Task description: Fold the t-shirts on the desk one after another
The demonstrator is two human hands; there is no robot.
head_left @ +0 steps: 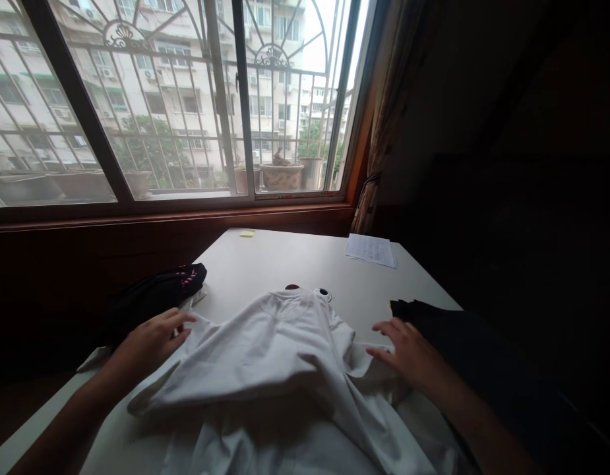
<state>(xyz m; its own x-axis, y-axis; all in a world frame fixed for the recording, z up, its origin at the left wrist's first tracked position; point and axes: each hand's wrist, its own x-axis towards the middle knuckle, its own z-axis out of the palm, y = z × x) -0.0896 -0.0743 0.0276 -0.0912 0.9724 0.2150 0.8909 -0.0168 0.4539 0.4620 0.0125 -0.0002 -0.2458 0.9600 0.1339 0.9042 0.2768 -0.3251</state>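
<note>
A white garment lies rumpled across the near half of the white table, its lower part running down toward me. At its left edge is my left hand, fingers apart, with nothing visible in it. On the other side my right hand hovers by the garment's right part, fingers spread and holding nothing. A small dark red round thing and a white ring-shaped thing with a dark centre show just past the garment's far edge.
Dark clothing with pink marks is heaped at the left edge. Dark fabric lies at the right edge. Printed papers and a yellow note are at the far side, below a barred window.
</note>
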